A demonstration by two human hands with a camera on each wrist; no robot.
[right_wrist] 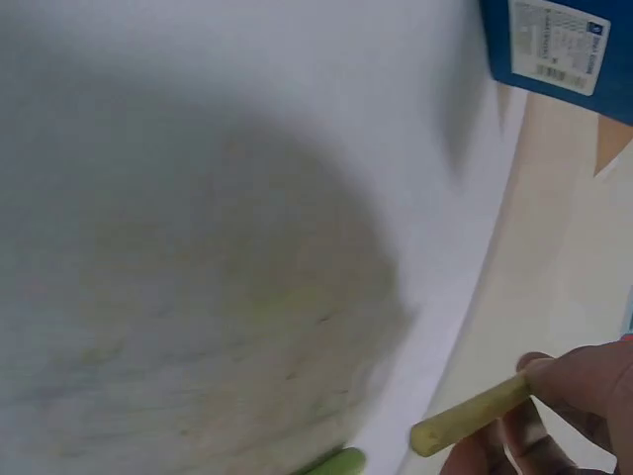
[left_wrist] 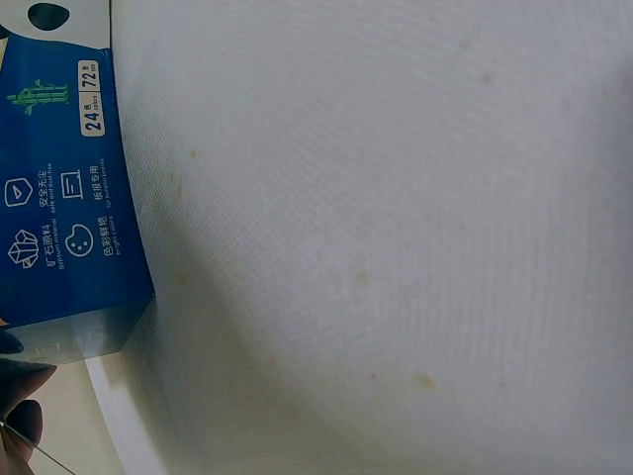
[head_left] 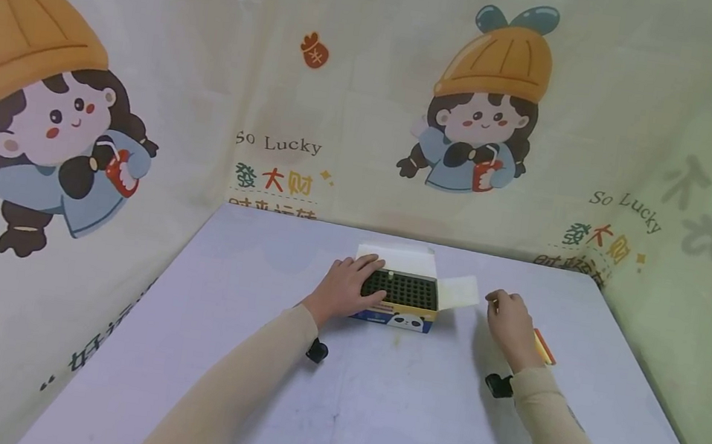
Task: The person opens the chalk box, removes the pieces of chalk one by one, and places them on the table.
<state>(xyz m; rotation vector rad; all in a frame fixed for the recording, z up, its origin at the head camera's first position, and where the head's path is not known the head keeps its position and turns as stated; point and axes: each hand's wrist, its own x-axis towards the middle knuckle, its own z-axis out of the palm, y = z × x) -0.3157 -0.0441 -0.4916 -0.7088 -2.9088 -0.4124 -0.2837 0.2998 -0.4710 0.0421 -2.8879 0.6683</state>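
A blue-and-yellow chalk box (head_left: pixel 406 322) with a panda on its front stands on the table, its lid and right flap folded open. Inside is a black holder (head_left: pixel 411 290) full of holes, with one pale chalk stick (head_left: pixel 391 275) in its back row. My left hand (head_left: pixel 347 286) grips the box's left end, thumb over the front edge. To the right of the box, my right hand (head_left: pixel 510 325) pinches a yellow chalk stick (right_wrist: pixel 470 416) between thumb and fingers, raised off the table. In the left wrist view only a few fingertips (left_wrist: pixel 25 421) show.
Red, orange and yellow chalk sticks (head_left: pixel 544 347) lie on the table by my right wrist, partly hidden by it. A green chalk stick (right_wrist: pixel 339 462) shows at the bottom of the right wrist view. A printed cloth (head_left: pixel 371 104) hangs behind the white table (head_left: pixel 384 421).
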